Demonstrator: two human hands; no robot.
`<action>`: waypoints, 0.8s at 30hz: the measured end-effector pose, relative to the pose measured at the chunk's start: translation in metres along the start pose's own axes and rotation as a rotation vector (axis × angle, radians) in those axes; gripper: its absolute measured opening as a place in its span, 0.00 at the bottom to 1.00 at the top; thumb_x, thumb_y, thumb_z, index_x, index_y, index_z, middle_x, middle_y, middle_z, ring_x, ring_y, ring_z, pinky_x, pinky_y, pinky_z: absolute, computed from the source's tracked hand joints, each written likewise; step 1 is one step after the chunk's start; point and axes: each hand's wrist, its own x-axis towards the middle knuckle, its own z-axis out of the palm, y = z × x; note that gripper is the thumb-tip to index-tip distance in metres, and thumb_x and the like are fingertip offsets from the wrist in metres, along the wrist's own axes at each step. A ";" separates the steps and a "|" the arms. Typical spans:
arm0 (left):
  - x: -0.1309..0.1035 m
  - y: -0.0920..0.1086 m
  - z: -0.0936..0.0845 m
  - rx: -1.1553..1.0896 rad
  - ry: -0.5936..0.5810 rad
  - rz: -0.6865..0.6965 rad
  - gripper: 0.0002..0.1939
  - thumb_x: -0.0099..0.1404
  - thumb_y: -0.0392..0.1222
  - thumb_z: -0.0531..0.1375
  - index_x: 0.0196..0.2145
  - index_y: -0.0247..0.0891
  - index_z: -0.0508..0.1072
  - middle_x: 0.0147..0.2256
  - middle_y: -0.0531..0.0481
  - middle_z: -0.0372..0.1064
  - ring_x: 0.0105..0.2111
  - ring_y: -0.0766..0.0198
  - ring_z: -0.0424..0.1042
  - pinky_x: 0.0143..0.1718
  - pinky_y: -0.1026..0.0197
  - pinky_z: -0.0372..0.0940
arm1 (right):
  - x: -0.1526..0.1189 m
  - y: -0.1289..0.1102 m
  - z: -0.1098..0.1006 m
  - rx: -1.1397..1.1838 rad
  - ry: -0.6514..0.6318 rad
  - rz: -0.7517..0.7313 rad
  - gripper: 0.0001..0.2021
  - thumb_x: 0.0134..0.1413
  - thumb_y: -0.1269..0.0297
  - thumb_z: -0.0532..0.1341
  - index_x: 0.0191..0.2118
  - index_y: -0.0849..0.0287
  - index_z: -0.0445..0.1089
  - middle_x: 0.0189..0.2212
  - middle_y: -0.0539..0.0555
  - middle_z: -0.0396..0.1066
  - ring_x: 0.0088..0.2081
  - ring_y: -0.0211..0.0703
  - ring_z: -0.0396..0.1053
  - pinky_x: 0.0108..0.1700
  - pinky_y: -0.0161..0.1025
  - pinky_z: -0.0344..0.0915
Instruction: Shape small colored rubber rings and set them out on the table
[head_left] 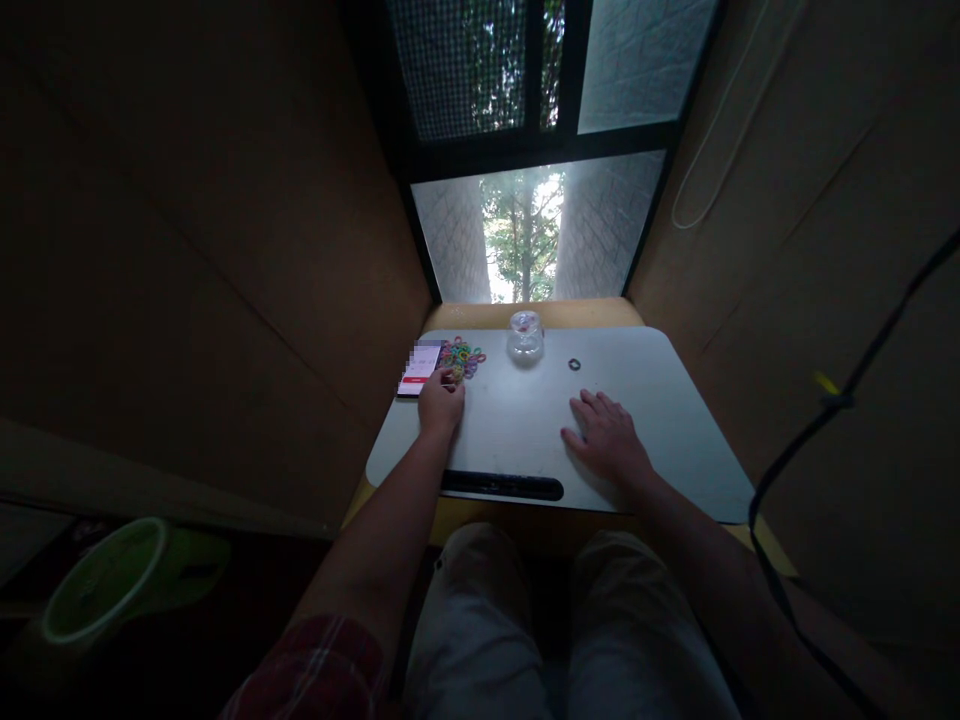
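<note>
A pile of small colourful bands (465, 356), which look like hair ties, lies at the far left of the white tabletop (517, 430). My left hand (441, 402) is at the near edge of this pile, its fingers curled in; what they pinch, if anything, is too small to make out. On the right, my right hand (604, 432) rests on the tabletop with its fingers apart and nothing in it. Just beyond its fingertips lies a single dark band (574, 364). A clear jar (526, 338) stands between the pile and that band.
A phone (420, 370) with a lit screen lies left of the pile. Along the table's near edge runs a black slot (502, 486). A window (525, 235) rises behind. A black cable (795, 440) hangs at the right, and a green bin (112, 580) sits lower left.
</note>
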 end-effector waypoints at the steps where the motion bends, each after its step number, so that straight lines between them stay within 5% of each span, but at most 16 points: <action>1: 0.000 0.000 0.000 0.008 -0.008 -0.002 0.20 0.56 0.40 0.62 0.48 0.39 0.70 0.39 0.47 0.74 0.33 0.66 0.73 0.36 0.65 0.65 | 0.000 0.000 0.000 0.000 0.002 -0.001 0.26 0.56 0.53 0.53 0.57 0.60 0.63 0.61 0.62 0.59 0.61 0.60 0.53 0.59 0.56 0.51; 9: -0.002 0.006 -0.002 0.139 0.017 0.044 0.20 0.58 0.45 0.61 0.49 0.39 0.70 0.46 0.43 0.71 0.37 0.62 0.72 0.41 0.61 0.65 | 0.000 -0.001 -0.003 0.010 -0.001 -0.004 0.25 0.56 0.53 0.53 0.57 0.60 0.63 0.60 0.62 0.59 0.60 0.60 0.53 0.58 0.56 0.51; 15: 0.000 0.011 0.002 0.300 -0.043 0.086 0.12 0.62 0.48 0.57 0.39 0.40 0.74 0.40 0.44 0.71 0.39 0.57 0.71 0.41 0.58 0.64 | 0.000 -0.001 -0.002 0.015 -0.001 0.006 0.25 0.56 0.53 0.53 0.57 0.60 0.63 0.61 0.62 0.59 0.61 0.60 0.53 0.59 0.56 0.51; 24: -0.008 0.015 0.006 0.363 -0.030 0.245 0.13 0.64 0.46 0.55 0.44 0.42 0.72 0.46 0.43 0.64 0.46 0.56 0.67 0.48 0.56 0.63 | -0.001 -0.001 0.000 0.011 0.014 0.002 0.25 0.56 0.53 0.54 0.57 0.60 0.63 0.60 0.62 0.59 0.61 0.60 0.53 0.58 0.56 0.51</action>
